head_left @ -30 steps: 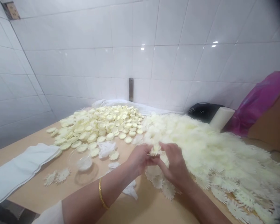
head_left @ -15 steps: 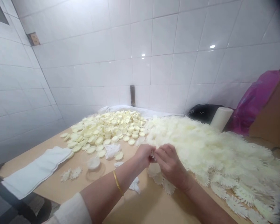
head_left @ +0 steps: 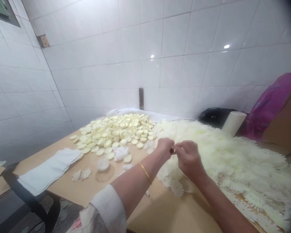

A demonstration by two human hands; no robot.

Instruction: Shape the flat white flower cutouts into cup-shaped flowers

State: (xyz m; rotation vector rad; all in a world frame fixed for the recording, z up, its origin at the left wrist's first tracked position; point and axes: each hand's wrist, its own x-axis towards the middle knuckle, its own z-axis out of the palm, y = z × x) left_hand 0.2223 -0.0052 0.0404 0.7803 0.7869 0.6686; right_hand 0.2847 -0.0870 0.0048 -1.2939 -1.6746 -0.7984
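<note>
My left hand [head_left: 164, 147], with a gold bangle on the wrist, is closed in front of the heap of loose, toothed, flower-shaped pieces [head_left: 199, 145]. Its fingertips meet those of my right hand [head_left: 189, 158], which is closed in a pinch. Whatever lies between the fingers is too small and hidden to make out. Below the hands, a few thin flower-shaped pieces [head_left: 177, 188] rest on the table. Left of the loose heap is a pile of pale yellow cupped discs with scalloped edges [head_left: 118, 131]. A small round dish of white material [head_left: 103, 164] sits left of my forearm.
Folded white sheets [head_left: 47, 171] lie at the table's left edge. Crumpled white tissue [head_left: 121, 152] and two flower-shaped pieces [head_left: 81, 174] lie nearby. At the back right are a white roll [head_left: 234, 123], a black bag [head_left: 212, 116] and a purple bag [head_left: 269, 100]. A tiled wall [head_left: 111, 77] stands behind.
Both hands, still together, have moved right and farther from me, toward the loose heap. The whole view has shifted slightly, so the table's things appear farther right.
</note>
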